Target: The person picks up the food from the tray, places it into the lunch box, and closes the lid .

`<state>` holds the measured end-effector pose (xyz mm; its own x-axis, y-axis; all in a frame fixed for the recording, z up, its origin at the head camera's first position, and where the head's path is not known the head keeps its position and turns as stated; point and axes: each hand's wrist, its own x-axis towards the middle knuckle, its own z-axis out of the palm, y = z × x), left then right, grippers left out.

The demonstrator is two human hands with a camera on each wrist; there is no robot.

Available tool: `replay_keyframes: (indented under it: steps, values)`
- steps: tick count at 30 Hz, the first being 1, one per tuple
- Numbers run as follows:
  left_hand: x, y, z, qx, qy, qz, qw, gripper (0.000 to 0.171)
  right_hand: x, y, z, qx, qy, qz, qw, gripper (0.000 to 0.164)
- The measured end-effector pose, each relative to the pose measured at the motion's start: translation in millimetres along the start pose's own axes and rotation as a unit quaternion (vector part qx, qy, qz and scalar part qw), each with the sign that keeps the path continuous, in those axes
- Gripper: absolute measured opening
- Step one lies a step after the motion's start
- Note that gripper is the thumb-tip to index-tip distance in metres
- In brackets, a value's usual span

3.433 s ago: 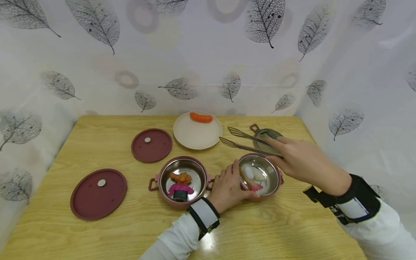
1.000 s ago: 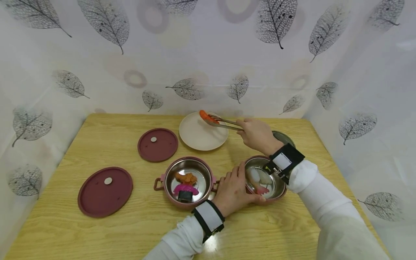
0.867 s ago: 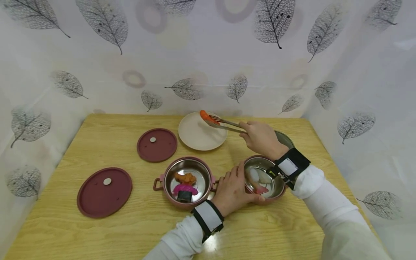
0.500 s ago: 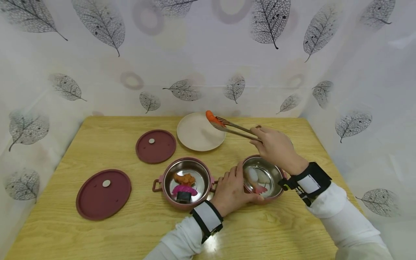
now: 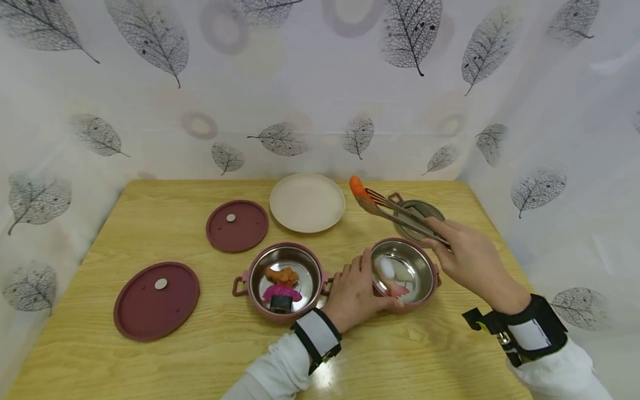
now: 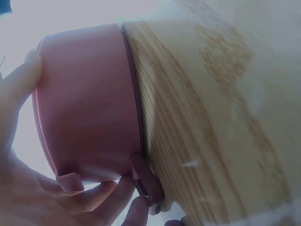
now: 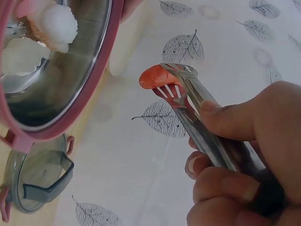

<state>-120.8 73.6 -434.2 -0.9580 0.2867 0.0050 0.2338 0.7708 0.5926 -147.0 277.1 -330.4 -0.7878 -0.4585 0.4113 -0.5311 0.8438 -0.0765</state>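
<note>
My right hand (image 5: 467, 258) grips metal tongs (image 5: 407, 218), and their slotted tips pinch an orange toy sausage (image 5: 358, 187) in the air, right of the white plate (image 5: 307, 203). In the right wrist view the sausage (image 7: 154, 76) sticks out past the tips. My left hand (image 5: 356, 291) holds the side of the right pink pot (image 5: 429, 278), thumb near its front, fingers round its left side. That pot contains a white piece with a pink tail (image 5: 389, 273), like shrimp sushi. The left wrist view shows the pot's outer wall (image 6: 89, 103) against my thumb and fingers.
A second pink pot (image 5: 312, 261) beside my left hand holds an orange fried-chicken piece, a magenta piece and a black-wrapped piece. Two maroon lids (image 5: 157, 311) lie on the left. A glass lid (image 5: 400, 228) with pink handles sits behind the right pot, under the tongs.
The tongs have closed on the sausage, lifted it off the white plate and carried it right, toward the right pot. My left hand stays on the pot.
</note>
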Motion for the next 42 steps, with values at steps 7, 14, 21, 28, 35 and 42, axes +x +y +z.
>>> replay_keyframes:
  steps: [7,14,21,28,35,42]
  values:
    - [0.0,0.2,-0.4,-0.004,0.004,0.001,1.0,0.123,-23,3,-18,0.006,-0.006,0.024,1.0,0.037]
    - [1.7,-0.1,-2.1,0.004,0.008,0.01,0.9999,0.125,-49,10,-43,0.011,-0.061,0.076,0.995,0.042]
    - [4.1,-1.5,-3.7,0.012,0.01,0.009,0.9998,0.125,-70,13,-57,0.022,-0.118,0.109,0.987,0.038]
    - [3.3,-2.5,-2.6,0.013,0.011,0.006,0.9998,0.123,-83,11,-62,0.02,-0.197,0.14,0.97,0.041]
    - [2.1,-1.7,-0.5,0.003,0.013,0.01,0.9999,0.12,-86,8,-64,0.018,-0.241,0.16,0.957,0.048]
    - [-0.1,0.4,1.1,0.0,0.005,0.005,1.0,0.121,-83,1,-61,0.013,-0.255,0.143,0.956,0.042]
